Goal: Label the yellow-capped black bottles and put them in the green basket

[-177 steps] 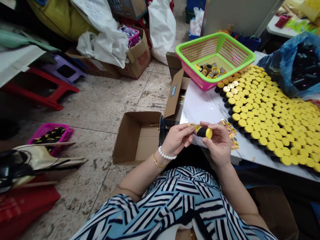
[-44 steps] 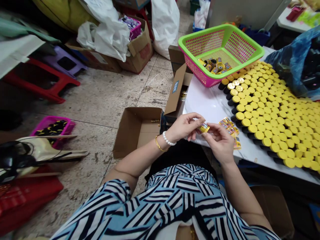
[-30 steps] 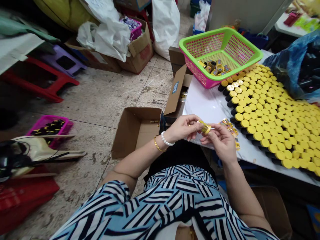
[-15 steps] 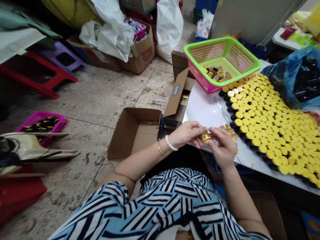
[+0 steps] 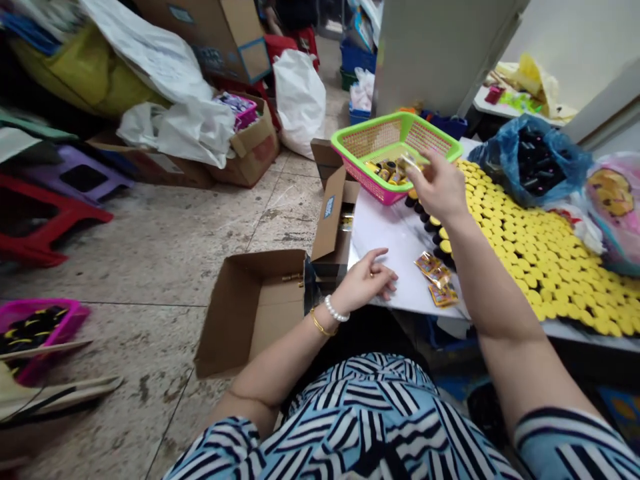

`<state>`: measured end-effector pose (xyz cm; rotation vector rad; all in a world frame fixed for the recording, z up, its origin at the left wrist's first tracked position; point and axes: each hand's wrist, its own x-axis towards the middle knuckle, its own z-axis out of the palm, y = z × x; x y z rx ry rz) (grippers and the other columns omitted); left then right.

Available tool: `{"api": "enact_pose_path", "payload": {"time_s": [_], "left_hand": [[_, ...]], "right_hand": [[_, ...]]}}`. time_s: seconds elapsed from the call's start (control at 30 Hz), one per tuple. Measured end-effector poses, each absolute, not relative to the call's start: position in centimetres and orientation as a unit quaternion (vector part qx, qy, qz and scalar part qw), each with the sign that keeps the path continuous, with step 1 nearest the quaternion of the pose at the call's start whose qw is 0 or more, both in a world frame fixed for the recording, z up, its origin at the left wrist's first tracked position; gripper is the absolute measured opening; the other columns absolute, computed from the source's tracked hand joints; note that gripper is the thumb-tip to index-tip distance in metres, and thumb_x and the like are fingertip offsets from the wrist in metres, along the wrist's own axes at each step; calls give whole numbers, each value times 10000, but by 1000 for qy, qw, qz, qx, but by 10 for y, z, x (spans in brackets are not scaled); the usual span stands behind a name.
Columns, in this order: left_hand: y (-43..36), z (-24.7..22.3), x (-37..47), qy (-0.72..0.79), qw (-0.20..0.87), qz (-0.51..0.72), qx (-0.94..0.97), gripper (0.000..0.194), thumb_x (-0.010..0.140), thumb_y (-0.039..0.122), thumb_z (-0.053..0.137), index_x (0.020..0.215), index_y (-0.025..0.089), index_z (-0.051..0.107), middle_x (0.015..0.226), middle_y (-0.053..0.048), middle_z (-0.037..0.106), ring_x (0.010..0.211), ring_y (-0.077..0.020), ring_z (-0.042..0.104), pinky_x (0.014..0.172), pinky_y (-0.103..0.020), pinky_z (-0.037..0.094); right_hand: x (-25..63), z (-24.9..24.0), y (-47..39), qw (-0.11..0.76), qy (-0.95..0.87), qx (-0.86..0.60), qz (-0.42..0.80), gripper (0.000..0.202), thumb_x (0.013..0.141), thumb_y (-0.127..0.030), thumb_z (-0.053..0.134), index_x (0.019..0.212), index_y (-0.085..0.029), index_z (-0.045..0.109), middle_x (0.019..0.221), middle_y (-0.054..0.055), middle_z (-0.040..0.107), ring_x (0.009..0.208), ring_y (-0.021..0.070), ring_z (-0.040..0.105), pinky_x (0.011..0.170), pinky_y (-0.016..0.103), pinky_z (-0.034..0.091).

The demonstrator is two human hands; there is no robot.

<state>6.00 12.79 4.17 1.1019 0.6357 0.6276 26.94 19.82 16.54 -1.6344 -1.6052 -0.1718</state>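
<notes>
My right hand [image 5: 443, 187] reaches over the near right side of the green and pink basket [image 5: 345, 137], its fingertips closed around a small shiny yellow-wrapped piece [image 5: 411, 162]; blur hides its details. Several small yellow-labelled cylinders [image 5: 387, 171] lie in the basket beneath. My left hand [image 5: 367, 280] hovers at the near left edge of the white table [image 5: 385, 233], fingers apart and holding nothing. Between the hands and nearer to me, a few shiny printed labels or packets [image 5: 436, 277] lie on the tabletop.
Rows of yellow-capped black cylinders [image 5: 540, 253] cover the table's right side. Behind them sits a blue plastic bag [image 5: 500, 160] of dark items. Left of the table, an open cardboard box [image 5: 235, 307] and a flapped carton [image 5: 330, 213] stand on the floor.
Both hands were together over the table edge, handling a small yellow piece. My right hand has moved up to the basket; the left has let go and opened. The view has shifted.
</notes>
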Motion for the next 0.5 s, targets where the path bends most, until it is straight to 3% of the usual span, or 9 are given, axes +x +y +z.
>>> {"api": "enact_pose_path", "payload": {"time_s": [0.1,0.27,0.33,0.4,0.5], "left_hand": [[126,39,59,286,759,292,506,616,866,408,758,1357,146,494,939,-84,717,733,-185,729,600,-309,623],[124,35,56,280,735,268,556,422,900,424,718,1198,136,642,971,-109,728,763,-173,723,612,-277,606],[137,36,54,297,699,283,586,399,896,437,716,1158,139,675,982,-115,733,757,-171,712,591,-267,594],[164,45,53,340,613,345,624,439,883,444,724,1210,156,672,981,-101,733,732,-161,693,570,-252,573],[218,73,61,398,440,417,689,677,880,452,726,1471,201,513,906,-52,734,671,-146,668,620,-253,556]], "right_hand": [[289,175,202,393,-662,-632,-96,516,991,-584,556,1259,-159,672,1047,82,772,854,187,718,846,335,543],[292,145,92,301,-663,-670,-147,313,1011,-404,584,865,-192,762,791,32,744,757,181,690,711,310,485],[292,121,41,283,-661,-684,-122,239,994,-351,622,889,-197,771,774,24,738,702,167,675,660,302,472],[294,97,0,295,-651,-696,-75,158,984,-303,647,1016,-218,777,829,15,758,706,152,685,658,289,488],[296,72,-37,335,-620,-710,-14,146,971,-279,673,1078,-255,770,919,8,784,742,145,707,680,275,522]]}}
